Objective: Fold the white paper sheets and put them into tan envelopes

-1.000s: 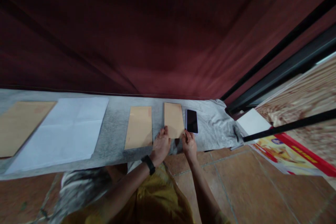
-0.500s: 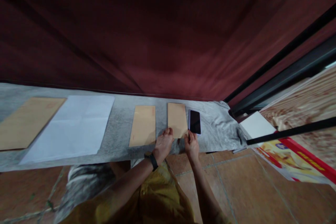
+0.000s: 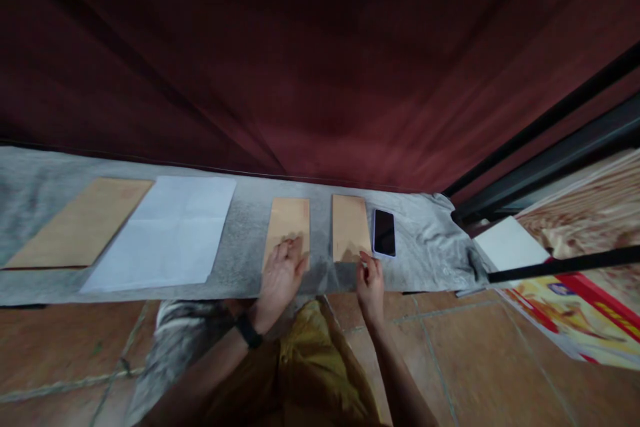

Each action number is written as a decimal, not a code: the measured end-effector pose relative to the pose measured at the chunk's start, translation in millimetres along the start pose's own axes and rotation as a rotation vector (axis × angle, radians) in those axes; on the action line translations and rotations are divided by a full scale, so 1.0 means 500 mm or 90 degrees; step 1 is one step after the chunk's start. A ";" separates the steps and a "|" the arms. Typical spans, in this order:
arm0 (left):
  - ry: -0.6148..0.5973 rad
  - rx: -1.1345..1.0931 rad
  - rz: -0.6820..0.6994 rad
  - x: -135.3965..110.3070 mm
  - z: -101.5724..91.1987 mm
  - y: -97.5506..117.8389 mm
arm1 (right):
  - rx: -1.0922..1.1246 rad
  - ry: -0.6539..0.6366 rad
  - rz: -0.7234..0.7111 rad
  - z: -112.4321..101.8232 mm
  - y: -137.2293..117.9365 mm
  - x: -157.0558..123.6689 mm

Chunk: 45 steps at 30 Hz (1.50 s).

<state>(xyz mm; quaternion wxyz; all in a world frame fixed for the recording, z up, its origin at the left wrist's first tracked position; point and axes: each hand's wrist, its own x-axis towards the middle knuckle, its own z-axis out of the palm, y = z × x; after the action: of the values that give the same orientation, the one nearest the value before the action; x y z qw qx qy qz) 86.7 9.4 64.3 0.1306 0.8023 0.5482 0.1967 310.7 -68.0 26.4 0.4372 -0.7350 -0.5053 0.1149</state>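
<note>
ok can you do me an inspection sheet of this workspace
Surface: grey cloth, rumpled toward its right end
Things: middle envelope and right envelope lie flat, apart from each other
Clutter: big envelope and white sheet at left; phone, screen dark, right of the right envelope
Hands: left hand over the middle envelope, contact unclear; right hand at the right envelope's near right corner, grip unclear
Cables: nothing seen
Surroundings: red curtain behind, black bar at right, tiled floor below
</note>
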 end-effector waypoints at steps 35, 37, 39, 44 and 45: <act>-0.023 0.254 0.082 -0.091 -0.007 -0.102 | 0.375 -0.266 0.240 0.196 -0.129 -0.019; -0.013 0.248 0.084 -0.086 -0.010 -0.103 | 0.382 -0.263 0.223 0.189 -0.130 -0.022; -0.003 0.243 0.086 -0.078 -0.013 -0.100 | 0.382 -0.257 0.214 0.181 -0.130 -0.022; 0.034 0.158 0.085 -0.062 -0.019 -0.089 | 0.400 -0.211 0.205 0.161 -0.129 -0.015; 0.044 0.125 0.077 -0.061 -0.021 -0.088 | 0.412 -0.205 0.206 0.156 -0.129 -0.014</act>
<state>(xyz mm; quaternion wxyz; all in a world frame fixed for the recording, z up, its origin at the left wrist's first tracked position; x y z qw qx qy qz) 35.8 -2.8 49.6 0.0201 0.8355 0.5198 0.1772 218.3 -25.9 27.3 0.5377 -0.6022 -0.3826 0.4491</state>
